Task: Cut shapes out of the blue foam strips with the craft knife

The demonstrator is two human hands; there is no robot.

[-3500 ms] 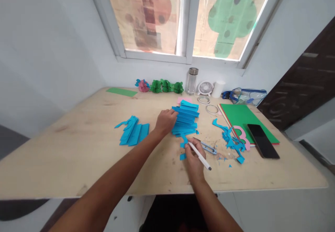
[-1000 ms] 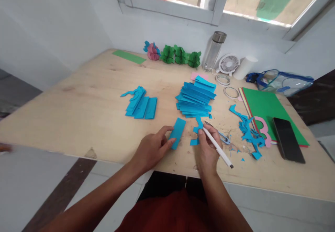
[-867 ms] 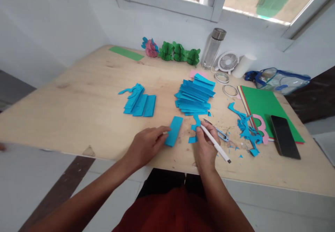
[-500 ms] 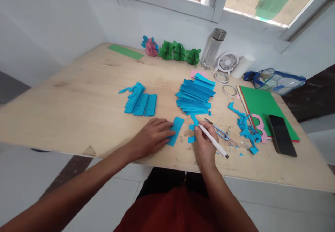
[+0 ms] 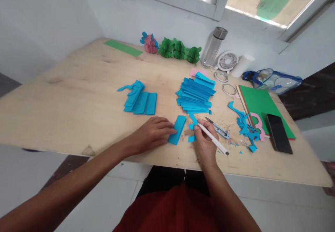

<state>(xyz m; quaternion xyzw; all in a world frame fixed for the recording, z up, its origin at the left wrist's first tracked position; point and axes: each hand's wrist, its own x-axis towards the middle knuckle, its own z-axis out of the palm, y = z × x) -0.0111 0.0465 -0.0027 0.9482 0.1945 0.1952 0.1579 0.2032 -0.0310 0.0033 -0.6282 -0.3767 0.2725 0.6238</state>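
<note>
My left hand point(image 5: 155, 136) lies flat on the wooden table, its fingertips resting on the left edge of a folded blue paper strip point(image 5: 180, 125). My right hand point(image 5: 206, 150) is closed around a white pen point(image 5: 215, 141), whose dark end points down to the right. By its fingertips is a blue paper cutout with a wavy outline point(image 5: 193, 119), partly hidden by the hand; I cannot tell whether the fingers grip it too. Thread snips point(image 5: 221, 130) lie just right of this hand. Beyond it spreads a pile of folded blue strips point(image 5: 196, 95).
Marked blue strips point(image 5: 150, 104) lie to the left. Blue scraps point(image 5: 246, 125), a phone point(image 5: 278, 134) and green paper point(image 5: 261, 106) are at right. Along the wall stand green paper flowers point(image 5: 179, 50), a bottle point(image 5: 213, 48) and a small fan point(image 5: 227, 61).
The blue strip under my left fingers has turned slightly more upright and its top has shifted right. My right hand with the pen has barely moved. The view has tilted a little.
</note>
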